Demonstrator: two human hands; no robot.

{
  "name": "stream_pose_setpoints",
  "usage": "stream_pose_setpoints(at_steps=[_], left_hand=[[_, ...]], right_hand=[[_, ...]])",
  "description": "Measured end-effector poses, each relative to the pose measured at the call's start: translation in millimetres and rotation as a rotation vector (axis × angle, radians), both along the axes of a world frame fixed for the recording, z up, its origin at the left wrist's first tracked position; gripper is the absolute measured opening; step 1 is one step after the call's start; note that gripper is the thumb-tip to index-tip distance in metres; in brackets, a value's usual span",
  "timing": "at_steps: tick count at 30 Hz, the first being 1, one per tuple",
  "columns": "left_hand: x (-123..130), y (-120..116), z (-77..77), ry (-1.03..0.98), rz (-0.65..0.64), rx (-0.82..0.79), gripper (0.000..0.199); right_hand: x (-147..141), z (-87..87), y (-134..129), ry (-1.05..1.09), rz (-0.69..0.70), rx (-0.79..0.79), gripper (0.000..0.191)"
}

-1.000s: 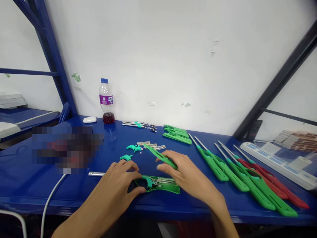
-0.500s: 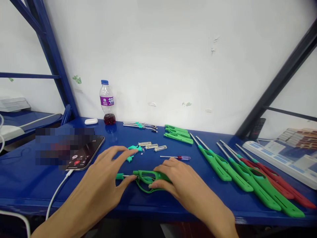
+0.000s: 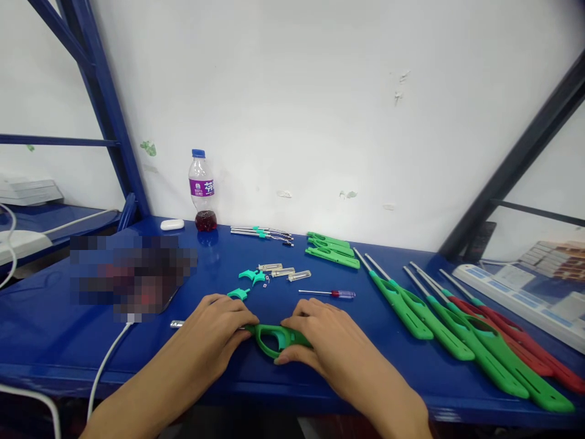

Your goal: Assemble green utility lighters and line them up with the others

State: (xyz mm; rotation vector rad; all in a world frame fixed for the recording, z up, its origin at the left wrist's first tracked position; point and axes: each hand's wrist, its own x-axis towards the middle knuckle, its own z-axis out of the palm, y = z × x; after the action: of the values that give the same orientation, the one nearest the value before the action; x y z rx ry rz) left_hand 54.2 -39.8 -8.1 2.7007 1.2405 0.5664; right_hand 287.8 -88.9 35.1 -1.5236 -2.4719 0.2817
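Note:
A green long-nosed lighter (image 3: 273,347) lies lengthwise near the front edge of the table, under both hands. My left hand (image 3: 219,326) is closed round the front of it, where the metal tube meets the body. The tube's silver tip (image 3: 176,324) sticks out left of that hand. My right hand (image 3: 322,332) grips the handle, its thumb below the finger loop and its fingers on top. Inside the loop a teal trigger shows. Just behind my left hand lie loose teal triggers (image 3: 238,294). Beyond them rest several clear plastic fuel tanks (image 3: 283,272).
A screwdriver (image 3: 342,294) lies behind my right hand. Green casing halves (image 3: 336,256) and metal lighter tubes (image 3: 251,231) lie near the wall. Several green and red lighters (image 3: 402,311) fill the right side. A bottle (image 3: 205,221) stands back left; a white cable (image 3: 107,360) runs front left.
My left hand has closed from spread fingers onto the lighter's front. The casing parts, offset before, now look lined up. My right hand keeps its grip; the view has shifted slightly.

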Motion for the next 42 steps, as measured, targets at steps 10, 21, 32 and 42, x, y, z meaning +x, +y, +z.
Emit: stream_pose_setpoints(at_steps=[10,21,32,42], left_hand=[[1.6,-1.6,-0.1,-0.006,0.006,-0.027,0.028],[2.5,5.3,-20.0,-0.131,0.006,0.012,0.027],[-14.2,-11.7,1.8,0.081,0.046,0.147,0.044],[-44.3,6.3,-0.4,0.139,0.134,0.001,0.021]], right_hand=[[1.7,0.4,-0.9,0.001,-0.004,0.001,0.032],[2.1,-5.5,2.7,0.111,-0.064,-0.087,0.029],[-1.5,-4.9,3.1,0.131,-0.158,-0.141,0.036],[1.0,-5.9,8.3,0.147,-0.138,-0.153,0.042]])
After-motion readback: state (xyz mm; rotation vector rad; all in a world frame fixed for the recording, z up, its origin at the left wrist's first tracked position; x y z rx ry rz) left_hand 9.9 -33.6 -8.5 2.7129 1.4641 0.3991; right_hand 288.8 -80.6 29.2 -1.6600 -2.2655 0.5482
